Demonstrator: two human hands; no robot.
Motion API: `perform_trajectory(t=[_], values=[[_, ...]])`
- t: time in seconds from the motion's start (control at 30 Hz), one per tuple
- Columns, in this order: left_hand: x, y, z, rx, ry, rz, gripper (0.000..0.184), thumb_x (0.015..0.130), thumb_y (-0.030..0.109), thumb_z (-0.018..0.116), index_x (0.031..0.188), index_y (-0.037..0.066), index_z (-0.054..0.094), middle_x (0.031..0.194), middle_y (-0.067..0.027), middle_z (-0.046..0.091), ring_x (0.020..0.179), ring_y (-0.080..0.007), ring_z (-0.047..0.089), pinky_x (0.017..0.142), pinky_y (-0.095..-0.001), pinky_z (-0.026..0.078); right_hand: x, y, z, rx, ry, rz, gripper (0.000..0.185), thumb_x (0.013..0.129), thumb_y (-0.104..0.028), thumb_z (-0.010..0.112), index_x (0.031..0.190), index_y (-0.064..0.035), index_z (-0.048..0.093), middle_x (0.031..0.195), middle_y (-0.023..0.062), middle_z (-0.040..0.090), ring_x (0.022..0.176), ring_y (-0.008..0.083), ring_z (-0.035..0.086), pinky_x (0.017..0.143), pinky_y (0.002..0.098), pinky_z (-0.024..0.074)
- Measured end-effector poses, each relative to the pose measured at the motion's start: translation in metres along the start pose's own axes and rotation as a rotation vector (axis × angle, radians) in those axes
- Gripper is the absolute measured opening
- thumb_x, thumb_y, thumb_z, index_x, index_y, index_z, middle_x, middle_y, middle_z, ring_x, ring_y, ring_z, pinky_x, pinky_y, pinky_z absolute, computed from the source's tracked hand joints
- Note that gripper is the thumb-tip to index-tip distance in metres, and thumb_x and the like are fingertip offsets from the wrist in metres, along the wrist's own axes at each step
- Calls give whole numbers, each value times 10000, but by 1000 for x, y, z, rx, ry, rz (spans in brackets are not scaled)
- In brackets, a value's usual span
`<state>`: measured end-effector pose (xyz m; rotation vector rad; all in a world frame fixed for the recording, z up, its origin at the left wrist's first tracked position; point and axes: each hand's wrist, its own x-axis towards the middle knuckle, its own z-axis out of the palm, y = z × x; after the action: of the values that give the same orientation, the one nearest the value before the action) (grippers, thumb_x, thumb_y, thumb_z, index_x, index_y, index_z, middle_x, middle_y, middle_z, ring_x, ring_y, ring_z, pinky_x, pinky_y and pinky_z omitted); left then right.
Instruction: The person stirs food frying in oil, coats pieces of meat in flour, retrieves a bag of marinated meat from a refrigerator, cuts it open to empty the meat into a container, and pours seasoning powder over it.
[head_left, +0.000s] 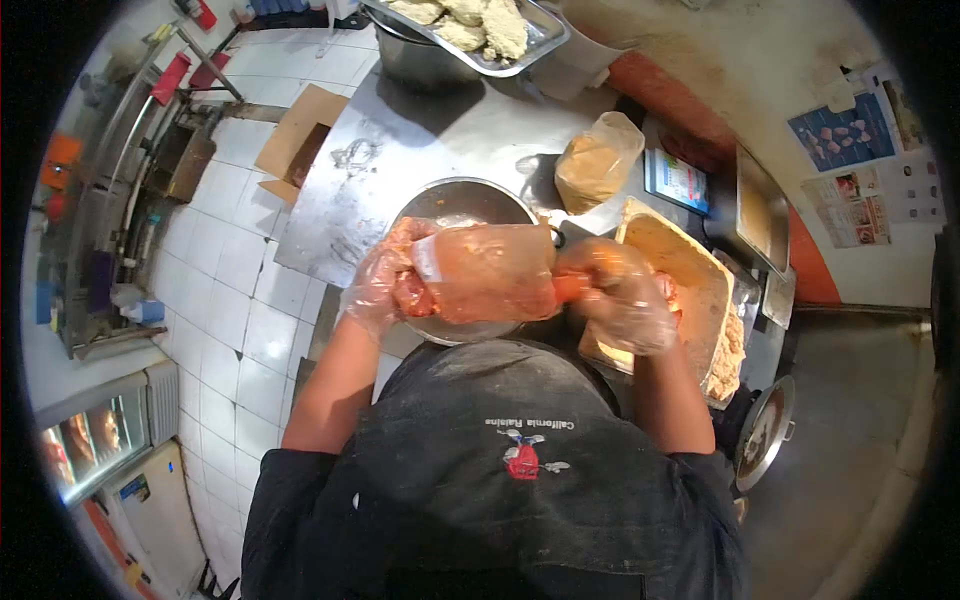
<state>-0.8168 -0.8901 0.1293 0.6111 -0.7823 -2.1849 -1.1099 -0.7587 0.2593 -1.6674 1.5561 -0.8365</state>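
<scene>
Over a steel bowl (460,200), a clear plastic container (490,265) smeared with reddish residue lies on its side in the air. My left hand (382,278), in a clear glove, is closed around its left end. A wet red lump (413,294), like a piece of raw meat, shows by that hand's fingers. My right hand (630,295), also gloved, is smeared by motion at the container's right end. Its fingers are wrapped round an orange-red piece (571,288) touching that end; I cannot make out its kind. The bowl's near part is hidden behind the container.
Right of the bowl stands a tan rectangular tub (690,240) with red pieces inside. Behind are a bag of tan powder (598,165), a scale (677,180) and a tray of pale coated pieces (480,25). A cardboard box (297,140) sits past the table's left edge.
</scene>
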Motion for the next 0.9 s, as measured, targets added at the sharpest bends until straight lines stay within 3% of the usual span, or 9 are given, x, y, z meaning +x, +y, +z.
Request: perform_trajectory(t=[0.1,0.3,0.4,0.5,0.63,0.67,0.77,0.83,0.9], values=[[0,3,-4,-82,-78,28,351,916,166,628,1232,23,569,1180,-121,661,1098,-243,667,976,-374,564,-52,1,-40,630,233,183,358,771,69,672,1124,8,655,907,86,703,882,191,688,773,331,557],[6,2,13,-252,-88,-79,334,1011,222,626,1284,36,578,1272,-143,651,1185,-270,652,1048,-439,540,-60,-18,-75,-312,270,-85,382,765,79,693,1141,17,662,1082,135,746,1016,261,716,912,369,556],[13,-6,15,-121,-122,-59,369,1026,263,620,1324,52,572,1293,-134,648,1214,-257,635,1067,-437,526,-32,-31,-33,-272,172,-263,296,810,49,711,1101,2,695,1087,122,746,1029,281,715,923,376,558],[15,-19,22,-82,-45,-151,441,1024,360,625,1339,57,568,1316,-115,638,1248,-245,612,1083,-426,515,-16,0,15,-58,217,-85,303,814,51,750,1111,-4,717,1106,86,740,1019,231,706,910,349,568],[9,-11,47,-97,-77,-208,707,921,241,786,1497,87,405,1353,-93,608,1285,-227,580,1100,-415,504,35,8,30,1248,-37,444,402,838,10,779,1232,2,702,1135,34,712,1001,135,661,870,300,569],[7,-10,47,-37,-92,-194,792,898,191,815,1538,99,358,1345,-90,606,1283,-223,578,1100,-413,504,37,9,30,1006,-33,331,392,847,0,774,1232,2,703,1134,35,712,1003,134,661,870,301,570],[-7,4,26,270,-210,-367,947,858,32,793,1616,155,238,1404,-96,576,1200,-214,626,1000,-403,560,39,6,16,442,-85,156,429,806,-59,827,1213,-5,702,1152,48,723,1027,143,674,935,309,552],[-14,9,26,418,-218,-392,874,895,-13,722,1631,140,276,1372,-75,604,950,-140,679,743,-298,596,37,20,11,646,-140,250,448,785,-42,834,1214,-16,706,1149,48,724,1027,148,672,925,308,550],[-9,-7,20,404,-175,-247,715,951,61,696,1585,144,375,1176,-27,648,849,-106,653,687,-272,569,37,18,15,704,-157,262,461,769,-44,840,1212,-28,717,1127,57,732,984,159,677,870,301,553]])
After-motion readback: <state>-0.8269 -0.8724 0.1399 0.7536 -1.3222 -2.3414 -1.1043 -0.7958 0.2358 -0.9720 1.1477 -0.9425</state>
